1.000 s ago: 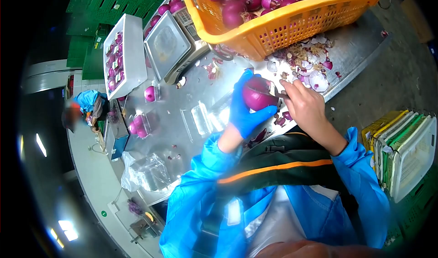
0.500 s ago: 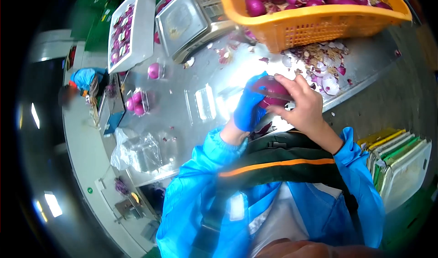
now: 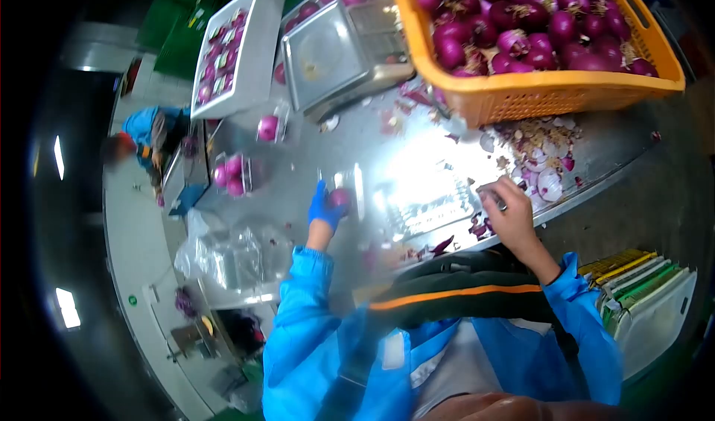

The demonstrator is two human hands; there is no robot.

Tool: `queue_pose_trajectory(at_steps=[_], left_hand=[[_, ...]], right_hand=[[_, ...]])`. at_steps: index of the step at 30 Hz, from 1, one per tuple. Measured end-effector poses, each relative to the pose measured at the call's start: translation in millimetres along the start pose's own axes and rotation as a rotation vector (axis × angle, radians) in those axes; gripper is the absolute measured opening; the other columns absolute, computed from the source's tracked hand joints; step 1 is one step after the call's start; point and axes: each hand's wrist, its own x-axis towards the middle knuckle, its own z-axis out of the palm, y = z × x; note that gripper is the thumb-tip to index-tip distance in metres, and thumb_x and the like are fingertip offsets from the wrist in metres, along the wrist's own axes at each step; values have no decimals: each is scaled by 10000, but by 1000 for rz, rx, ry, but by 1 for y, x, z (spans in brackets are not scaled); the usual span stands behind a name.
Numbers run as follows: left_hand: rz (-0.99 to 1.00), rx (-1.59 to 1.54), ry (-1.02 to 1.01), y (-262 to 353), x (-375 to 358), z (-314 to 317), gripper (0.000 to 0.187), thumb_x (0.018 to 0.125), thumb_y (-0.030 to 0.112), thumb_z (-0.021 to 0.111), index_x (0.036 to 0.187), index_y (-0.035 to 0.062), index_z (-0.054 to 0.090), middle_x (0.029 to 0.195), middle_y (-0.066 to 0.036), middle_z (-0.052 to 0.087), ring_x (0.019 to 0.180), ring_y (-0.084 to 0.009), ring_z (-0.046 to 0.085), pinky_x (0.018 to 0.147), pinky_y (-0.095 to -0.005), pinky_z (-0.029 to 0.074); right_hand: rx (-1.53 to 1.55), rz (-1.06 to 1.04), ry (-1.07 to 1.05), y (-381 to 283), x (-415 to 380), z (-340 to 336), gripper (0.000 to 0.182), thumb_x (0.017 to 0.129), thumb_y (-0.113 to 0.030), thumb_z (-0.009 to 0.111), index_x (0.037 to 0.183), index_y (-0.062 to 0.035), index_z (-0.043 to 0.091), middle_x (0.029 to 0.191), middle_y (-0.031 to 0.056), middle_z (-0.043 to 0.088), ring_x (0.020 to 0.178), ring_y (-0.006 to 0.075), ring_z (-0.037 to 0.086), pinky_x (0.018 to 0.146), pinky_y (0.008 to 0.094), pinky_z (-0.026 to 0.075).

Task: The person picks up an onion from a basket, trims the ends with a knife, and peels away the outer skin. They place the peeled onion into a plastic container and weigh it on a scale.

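Remote view: my blue-gloved left hand [image 3: 325, 211] is curled around a round, glossy purple onion [image 3: 339, 197], at or over a clear, thin-walled plastic tray [image 3: 360, 186]; contact, I cannot tell. My bare right hand [image 3: 514, 214] is closed around a small, dark tool [image 3: 501, 204], blade unclear. Judgement: a light, even grip suits the smooth bulb, tool held well apart. Dry, curled, papery peelings [image 3: 550, 185] litter the shiny metal table [image 3: 309, 149] beside a perforated orange plastic crate [image 3: 551, 100].
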Motion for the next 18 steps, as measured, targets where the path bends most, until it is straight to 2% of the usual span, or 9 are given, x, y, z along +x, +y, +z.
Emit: queue_pose_trajectory(at_steps=[1, 4, 6, 8, 9, 12, 15, 17, 18], left_hand=[[-43, -97, 29, 3, 7, -3, 649, 803, -39, 660, 1406, 26, 429, 1279, -163, 575, 1165, -271, 575, 961, -368, 472], [401, -222, 103, 51, 49, -20, 547, 834, -106, 588, 1356, 34, 500, 1287, -143, 582, 1181, -253, 571, 975, -373, 467], [804, -59, 176, 181, 58, -25, 482, 858, -95, 572, 1317, 50, 546, 1292, -138, 581, 1195, -253, 563, 961, -367, 471], [1047, 84, 124, 288, 70, -18, 469, 846, -41, 621, 1299, 65, 561, 1285, -138, 584, 1182, -291, 572, 962, -371, 467], [1152, 170, 82, 337, 77, -8, 474, 856, -28, 620, 1314, 71, 548, 1314, -129, 571, 1206, -287, 554, 986, -364, 450], [1404, 267, -59, 431, 143, 56, 578, 790, 54, 705, 1335, 117, 519, 1276, -154, 575, 1189, -360, 517, 1005, -413, 425], [1365, 533, -97, 479, 219, 122, 653, 768, 115, 752, 1365, 140, 488, 1321, -167, 537, 1211, -366, 514, 992, -412, 445], [1049, 847, -142, 509, 235, 152, 630, 771, 98, 737, 1353, 150, 500, 1298, -180, 554, 1178, -379, 543, 963, -425, 470], [1030, 884, -76, 510, 254, 167, 619, 772, 94, 730, 1346, 154, 507, 1278, -182, 566, 1161, -384, 555, 954, -428, 477]], right_hand=[[-12, 5, -4, 5, 0, -1, 168, 829, -94, 637, 983, -29, 635, 872, 141, 598, 821, 310, 619, 724, 362, 497], [35, 75, -20, 19, 0, -6, 155, 818, -96, 634, 958, -28, 631, 896, 145, 597, 836, 331, 614, 727, 378, 495], [77, 96, -18, 29, 0, -7, 143, 822, -114, 629, 938, -31, 634, 893, 149, 590, 828, 340, 610, 713, 387, 495], [91, 60, -32, 39, 0, -11, 141, 818, -123, 632, 936, -47, 642, 882, 147, 586, 824, 346, 608, 695, 397, 493], [53, 6, -5, 37, 3, -16, 63, 820, -16, 622, 834, 41, 596, 800, 148, 565, 728, 295, 606, 651, 349, 476], [48, -36, 24, 45, 12, -30, 56, 791, 19, 635, 834, 29, 601, 796, 148, 562, 721, 313, 606, 638, 347, 480], [62, -28, 111, 57, 21, -50, 74, 779, 29, 639, 845, 27, 607, 786, 151, 560, 702, 322, 606, 621, 360, 482], [29, 3, 139, 69, 20, -60, 94, 768, 36, 638, 855, 18, 611, 784, 148, 563, 700, 325, 606, 615, 361, 481], [24, 14, 178, 77, 18, -62, 99, 766, 36, 636, 859, 15, 611, 787, 146, 565, 701, 323, 607, 617, 360, 481]])
